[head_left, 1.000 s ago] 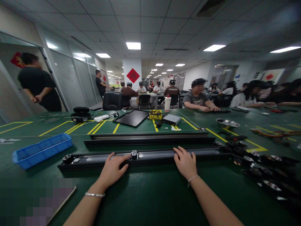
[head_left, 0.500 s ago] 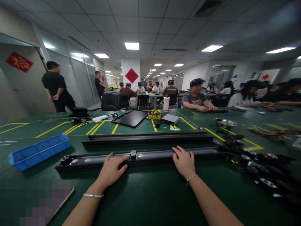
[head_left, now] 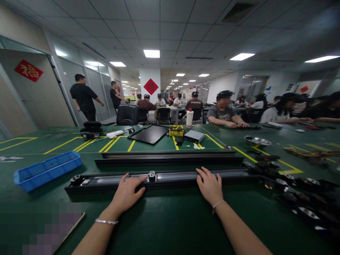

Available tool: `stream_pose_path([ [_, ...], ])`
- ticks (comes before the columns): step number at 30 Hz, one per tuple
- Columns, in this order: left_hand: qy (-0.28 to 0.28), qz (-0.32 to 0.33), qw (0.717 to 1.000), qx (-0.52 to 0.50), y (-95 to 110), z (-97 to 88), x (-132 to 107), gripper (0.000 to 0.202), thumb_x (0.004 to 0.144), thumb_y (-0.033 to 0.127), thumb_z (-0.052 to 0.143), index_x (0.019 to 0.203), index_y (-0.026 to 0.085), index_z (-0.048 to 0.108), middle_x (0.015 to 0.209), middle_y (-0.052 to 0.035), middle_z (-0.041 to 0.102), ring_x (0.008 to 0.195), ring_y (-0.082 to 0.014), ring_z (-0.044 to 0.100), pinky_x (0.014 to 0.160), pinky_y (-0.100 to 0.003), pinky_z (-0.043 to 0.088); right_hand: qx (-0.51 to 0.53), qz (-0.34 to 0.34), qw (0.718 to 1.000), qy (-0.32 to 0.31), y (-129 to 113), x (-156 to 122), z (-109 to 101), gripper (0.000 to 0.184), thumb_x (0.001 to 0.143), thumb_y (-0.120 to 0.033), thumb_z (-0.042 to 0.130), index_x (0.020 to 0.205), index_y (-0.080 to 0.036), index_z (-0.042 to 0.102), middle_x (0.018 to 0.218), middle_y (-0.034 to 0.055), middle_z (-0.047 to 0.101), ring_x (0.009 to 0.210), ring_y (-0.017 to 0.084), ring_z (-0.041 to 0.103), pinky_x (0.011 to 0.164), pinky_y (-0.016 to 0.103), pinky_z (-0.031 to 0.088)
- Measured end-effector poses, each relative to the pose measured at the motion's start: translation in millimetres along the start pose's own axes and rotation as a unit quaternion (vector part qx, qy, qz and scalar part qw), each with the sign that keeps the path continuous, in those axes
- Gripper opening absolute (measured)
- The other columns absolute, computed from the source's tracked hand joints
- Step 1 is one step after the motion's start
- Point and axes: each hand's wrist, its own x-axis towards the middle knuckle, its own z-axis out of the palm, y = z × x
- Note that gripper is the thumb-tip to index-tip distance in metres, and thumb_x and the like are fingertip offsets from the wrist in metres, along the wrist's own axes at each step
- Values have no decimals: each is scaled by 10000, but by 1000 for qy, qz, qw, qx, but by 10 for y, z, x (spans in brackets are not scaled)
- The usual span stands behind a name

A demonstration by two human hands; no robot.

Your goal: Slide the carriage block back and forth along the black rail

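Note:
A long black channel-shaped rail [head_left: 175,177] lies across the green table in front of me. Fingers stretched, my left hand [head_left: 128,193] rests on its near edge, left of a small silver-and-black block [head_left: 152,176] seated in the channel. Farther right, my right hand [head_left: 210,186] touches the same rail with its fingers spread. Neither hand is wrapped around anything. Another black part [head_left: 76,180] sits at the rail's left end. Just behind lies a second long black rail [head_left: 170,161], parallel to the first.
A blue plastic bin [head_left: 47,170] stands at the left. Several black mechanical parts [head_left: 308,198] crowd the right side, near a metal bowl [head_left: 257,141]. Farther back are a dark flat panel [head_left: 150,134], a grey box [head_left: 193,136] and a white bottle [head_left: 189,118]. A co-worker [head_left: 224,111] sits opposite.
Both my hands keep their places on the rail. The whole view has shifted slightly, and the person standing at the left has stepped to the right, arms now apart.

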Motion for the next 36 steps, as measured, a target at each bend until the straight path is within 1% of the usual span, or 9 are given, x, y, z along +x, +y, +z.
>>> stream_pose_path([
  [6, -2, -5, 1000, 4, 2, -1, 1, 394, 799, 413, 411, 1180, 352, 491, 980, 14, 657, 946, -152, 557, 1046, -476, 151, -2, 2, 1000, -3, 5, 0, 6, 441, 846, -368, 262, 1212, -301, 499, 1326, 18, 424, 1142, 212, 426, 1017, 489, 133],
  [11, -9, -4, 1000, -2, -5, 16, 8, 397, 802, 419, 406, 1190, 366, 474, 1030, 11, 642, 989, -157, 543, 1047, -497, 124, -4, 0, 1000, 9, -1, -8, 14, 437, 846, -367, 262, 1201, -302, 508, 1315, 14, 438, 1126, 204, 439, 1013, 485, 140],
  [15, -10, -3, 1000, -2, 8, 18, 11, 399, 803, 408, 407, 1196, 375, 466, 1023, 8, 641, 986, -161, 543, 1046, -504, 113, -17, -5, 1000, 20, 4, -9, 28, 428, 844, -359, 273, 1196, -309, 511, 1309, 13, 444, 1118, 201, 444, 1009, 476, 147],
  [20, -6, -7, 1000, -2, 19, 1, 6, 397, 804, 415, 402, 1193, 377, 467, 1023, 7, 642, 984, -165, 543, 1044, -506, 114, -22, -3, 1000, 15, 10, -2, 32, 430, 847, -360, 268, 1204, -313, 504, 1315, 12, 438, 1110, 201, 449, 1004, 473, 156],
  [25, -4, -9, 1000, 12, 41, 26, 9, 391, 796, 414, 413, 1172, 347, 492, 1007, 0, 644, 973, -172, 545, 1044, -505, 121, -20, -2, 1000, 8, 8, 1, 29, 434, 846, -360, 266, 1209, -315, 499, 1321, 11, 431, 1122, 204, 439, 1009, 476, 147],
  [30, 7, -4, 1000, 12, 112, 77, 14, 410, 791, 423, 418, 1168, 281, 498, 1085, -30, 621, 1042, -187, 517, 1057, -499, 97, -5, -3, 1000, 5, 13, 6, 28, 446, 851, -377, 247, 1216, -309, 495, 1320, 11, 430, 1136, 207, 428, 1015, 490, 132],
  [36, 8, -1, 1000, 7, 148, 62, 12, 410, 790, 410, 427, 1177, 289, 484, 1084, -24, 624, 1033, -183, 522, 1055, -497, 107, -3, 1, 1000, -5, 7, 3, 9, 444, 851, -375, 254, 1218, -308, 493, 1326, 11, 424, 1138, 209, 427, 1017, 493, 130],
])
